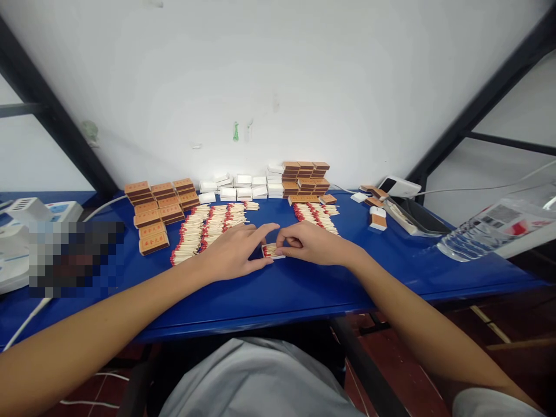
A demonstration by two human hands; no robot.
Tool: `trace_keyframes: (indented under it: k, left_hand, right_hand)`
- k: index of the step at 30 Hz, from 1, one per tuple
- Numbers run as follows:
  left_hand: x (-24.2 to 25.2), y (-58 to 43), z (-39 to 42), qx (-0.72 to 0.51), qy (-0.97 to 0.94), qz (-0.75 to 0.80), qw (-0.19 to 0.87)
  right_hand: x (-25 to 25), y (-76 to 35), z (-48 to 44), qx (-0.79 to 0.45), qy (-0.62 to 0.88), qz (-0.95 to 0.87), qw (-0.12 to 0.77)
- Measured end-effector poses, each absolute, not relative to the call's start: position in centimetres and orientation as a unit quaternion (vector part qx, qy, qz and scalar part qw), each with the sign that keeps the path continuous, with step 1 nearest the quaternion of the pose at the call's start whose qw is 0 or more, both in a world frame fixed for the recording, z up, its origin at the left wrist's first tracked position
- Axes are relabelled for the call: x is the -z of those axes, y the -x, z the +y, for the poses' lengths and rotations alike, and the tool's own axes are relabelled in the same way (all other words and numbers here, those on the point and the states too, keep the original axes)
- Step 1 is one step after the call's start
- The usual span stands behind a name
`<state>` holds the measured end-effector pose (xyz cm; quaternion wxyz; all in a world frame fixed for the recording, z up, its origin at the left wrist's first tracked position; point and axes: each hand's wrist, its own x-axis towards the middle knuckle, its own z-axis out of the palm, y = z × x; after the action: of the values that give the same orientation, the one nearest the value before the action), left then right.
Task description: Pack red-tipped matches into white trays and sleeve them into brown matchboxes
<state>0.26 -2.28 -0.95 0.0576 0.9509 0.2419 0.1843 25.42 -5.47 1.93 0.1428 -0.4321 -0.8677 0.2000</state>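
Observation:
A small white matchbox tray (280, 256) with red-tipped matches (270, 249) in it lies on the blue table in front of me. My left hand (237, 250) is at the tray's left end, thumb and index finger spread apart, the thumb close to its near edge. Over the right end, the fingers of my right hand (299, 242) are bent together in a pinch at the matches; what lies between the fingertips is hidden. Loose matches are laid in rows to the left (212, 227), beside my left hand, and in a smaller group (316, 215) behind my right hand.
Brown matchboxes are stacked at the left (153, 215) and back (306, 176); white trays (244, 188) stand between them along the wall. At the right are a white device (398, 186), a black case (414, 217) and a plastic bottle (473, 237). Power strips (41, 217) with cables occupy the far left.

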Motion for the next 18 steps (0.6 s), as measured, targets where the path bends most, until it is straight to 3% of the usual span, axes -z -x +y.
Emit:
trace_keyframes:
  k: [11,18]
  left_hand:
    - [0.93,-0.28,-2.27,-0.174,-0.953,0.244,0.052]
    - [0.76,-0.30,-2.35,-0.180,-0.953,0.238,0.056]
  right_hand:
    - [-1.58,-24.89,-5.75,-0.237,0.407,-0.867,0.162]
    - [-1.46,-25.20,-5.42,-0.175,0.437,-0.864,0.181]
